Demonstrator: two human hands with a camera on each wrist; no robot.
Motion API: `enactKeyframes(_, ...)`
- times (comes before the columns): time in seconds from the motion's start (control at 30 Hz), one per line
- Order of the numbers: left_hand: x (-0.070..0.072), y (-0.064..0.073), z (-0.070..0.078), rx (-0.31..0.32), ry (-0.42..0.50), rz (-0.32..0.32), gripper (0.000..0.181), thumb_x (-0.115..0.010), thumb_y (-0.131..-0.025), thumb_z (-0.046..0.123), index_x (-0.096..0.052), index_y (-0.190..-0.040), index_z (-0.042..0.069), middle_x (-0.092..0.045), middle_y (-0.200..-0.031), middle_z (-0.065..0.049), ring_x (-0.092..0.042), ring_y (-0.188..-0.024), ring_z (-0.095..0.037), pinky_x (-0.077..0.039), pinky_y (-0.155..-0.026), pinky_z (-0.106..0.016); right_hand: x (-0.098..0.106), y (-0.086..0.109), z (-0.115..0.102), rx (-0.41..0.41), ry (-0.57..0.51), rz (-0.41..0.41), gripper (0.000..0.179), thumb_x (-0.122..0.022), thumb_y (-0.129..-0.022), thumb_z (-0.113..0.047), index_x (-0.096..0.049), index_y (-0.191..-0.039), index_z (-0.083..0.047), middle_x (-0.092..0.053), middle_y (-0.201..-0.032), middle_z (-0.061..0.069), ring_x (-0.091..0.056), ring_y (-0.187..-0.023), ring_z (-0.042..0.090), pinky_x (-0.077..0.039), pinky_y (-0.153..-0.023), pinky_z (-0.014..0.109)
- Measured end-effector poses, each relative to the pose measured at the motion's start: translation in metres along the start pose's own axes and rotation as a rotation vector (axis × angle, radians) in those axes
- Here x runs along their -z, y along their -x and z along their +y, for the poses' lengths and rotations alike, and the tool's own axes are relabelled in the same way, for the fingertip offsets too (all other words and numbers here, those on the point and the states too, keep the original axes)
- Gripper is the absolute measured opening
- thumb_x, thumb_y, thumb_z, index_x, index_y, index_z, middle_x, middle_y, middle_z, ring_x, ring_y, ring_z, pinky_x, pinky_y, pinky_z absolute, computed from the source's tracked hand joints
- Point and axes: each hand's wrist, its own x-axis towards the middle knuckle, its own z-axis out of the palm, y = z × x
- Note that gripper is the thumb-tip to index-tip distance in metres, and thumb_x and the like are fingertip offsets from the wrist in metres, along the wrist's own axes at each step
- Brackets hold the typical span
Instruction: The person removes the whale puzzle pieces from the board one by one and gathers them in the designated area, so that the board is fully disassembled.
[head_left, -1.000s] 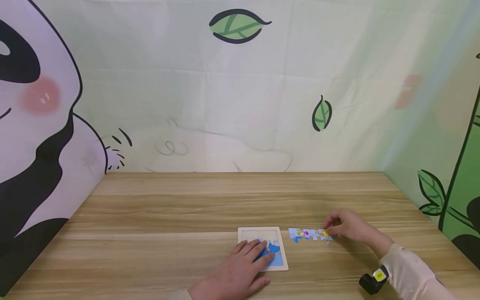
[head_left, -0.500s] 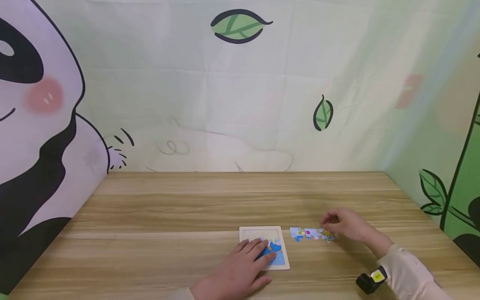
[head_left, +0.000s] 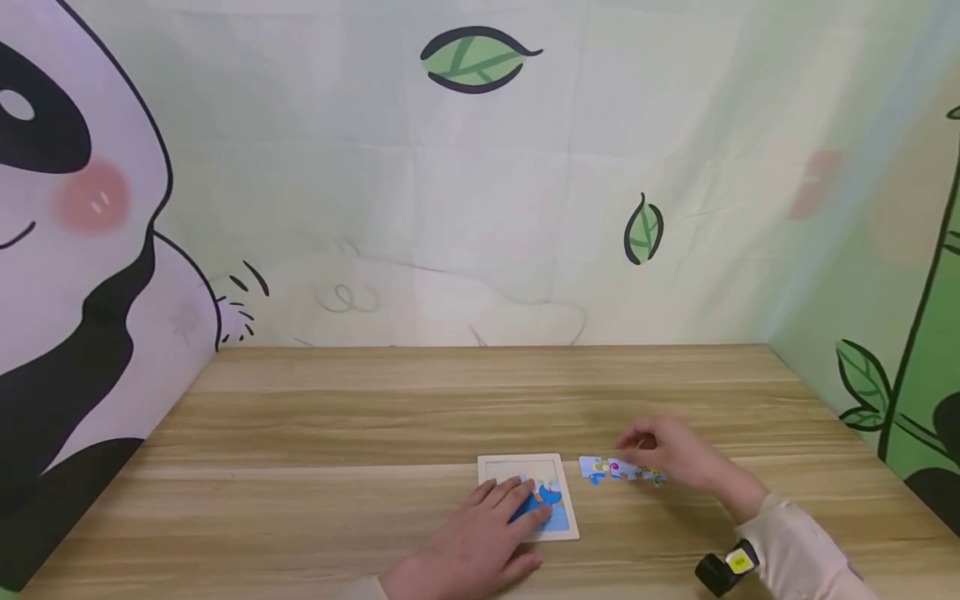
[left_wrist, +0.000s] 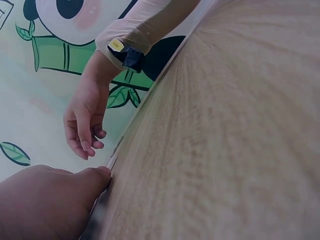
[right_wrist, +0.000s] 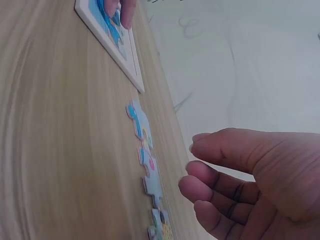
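Note:
My left hand [head_left: 480, 537] lies spread on a jigsaw board [head_left: 572, 527] with a pale wooden frame, its fingers covering part of a blue picture. To the board's right, three jigsaw pieces lie in a row: a light blue piece [head_left: 588, 465], a middle piece with a pink swirl [right_wrist: 151, 175], and a piece with yellow and green [head_left: 657, 478]. Over the middle and right-hand pieces hovers my right hand [head_left: 671, 450]. Its thumb and loosely bent fingers stand apart in the right wrist view, with nothing between them. In the left wrist view that hand [left_wrist: 87, 117] hangs above the table.
A wood-grain table [head_left: 337, 417] carries everything. Behind it rises a cloth backdrop [head_left: 375, 183] printed with leaves and a panda. A black wrist camera [head_left: 723, 571] with a yellow label is strapped below my right sleeve.
My right hand has shifted left, from the yellow piece at the row's right end to over the middle piece. My left hand stays on the board, and the pieces lie as before.

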Motion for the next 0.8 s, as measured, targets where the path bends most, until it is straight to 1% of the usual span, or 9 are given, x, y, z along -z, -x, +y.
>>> enactKeyframes(0.17, 0.000, 0.001, 0.000, -0.007, -0.020, 0.016, 0.049, -0.044, -0.098, 0.050, -0.048, -0.139, 0.024, -0.048, -0.145, -0.007, -0.045, -0.134, -0.022, -0.041, -0.107, -0.045, -0.007, -0.001, -0.005, 0.042, -0.014, 0.014, 0.015, -0.066, -0.089, -0.013, -0.069, -0.098, -0.001, -0.069, -0.087, 0.003, -0.056, -0.074, 0.001, -0.050, -0.063, 0.019)
enactKeyframes(0.33, 0.004, 0.001, 0.001, -0.012, -0.035, 0.005, 0.050, -0.044, -0.097, 0.052, -0.048, -0.139, 0.024, -0.049, -0.144, -0.007, -0.045, -0.134, -0.023, -0.041, -0.108, -0.045, -0.013, -0.002, -0.012, 0.055, -0.027, 0.041, 0.015, -0.065, -0.089, -0.010, -0.069, -0.099, 0.000, -0.070, -0.090, 0.005, -0.059, -0.079, 0.002, -0.052, -0.067, 0.020)
enactKeyframes(0.5, 0.009, 0.004, 0.001, -0.007, -0.024, -0.027, 0.053, -0.043, -0.097, 0.054, -0.047, -0.140, 0.024, -0.047, -0.146, -0.007, -0.044, -0.136, -0.024, -0.041, -0.107, -0.047, -0.021, -0.003, -0.018, 0.063, -0.041, 0.060, 0.017, -0.066, -0.089, -0.012, -0.068, -0.102, 0.000, -0.070, -0.093, 0.006, -0.060, -0.082, 0.004, -0.052, -0.068, 0.020)
enactKeyframes(0.6, 0.009, 0.005, 0.001, 0.002, -0.017, -0.054, 0.054, -0.040, -0.097, 0.056, -0.046, -0.141, 0.024, -0.046, -0.147, -0.007, -0.042, -0.137, -0.024, -0.040, -0.108, -0.047, -0.025, -0.004, -0.022, 0.085, -0.050, 0.069, 0.017, -0.066, -0.088, -0.011, -0.068, -0.101, -0.001, -0.070, -0.092, 0.005, -0.060, -0.082, 0.004, -0.053, -0.069, 0.021)
enactKeyframes(0.73, 0.010, 0.006, 0.000, 0.004, -0.023, -0.068, 0.055, -0.038, -0.098, 0.057, -0.045, -0.142, 0.025, -0.045, -0.148, -0.006, -0.041, -0.138, -0.024, -0.040, -0.109, -0.047, -0.031, -0.005, -0.027, 0.116, -0.053, 0.071, 0.014, -0.067, -0.088, -0.011, -0.069, -0.099, -0.002, -0.070, -0.089, 0.003, -0.060, -0.081, 0.004, -0.053, -0.071, 0.021)
enactKeyframes(0.8, 0.010, 0.006, 0.000, 0.000, -0.030, -0.065, 0.055, -0.038, -0.098, 0.057, -0.046, -0.142, 0.025, -0.046, -0.147, -0.007, -0.041, -0.138, -0.024, -0.039, -0.109, -0.047, -0.033, -0.006, -0.030, 0.122, -0.061, 0.066, 0.015, -0.067, -0.088, -0.011, -0.069, -0.099, -0.001, -0.070, -0.088, 0.003, -0.061, -0.081, 0.005, -0.053, -0.071, 0.021)
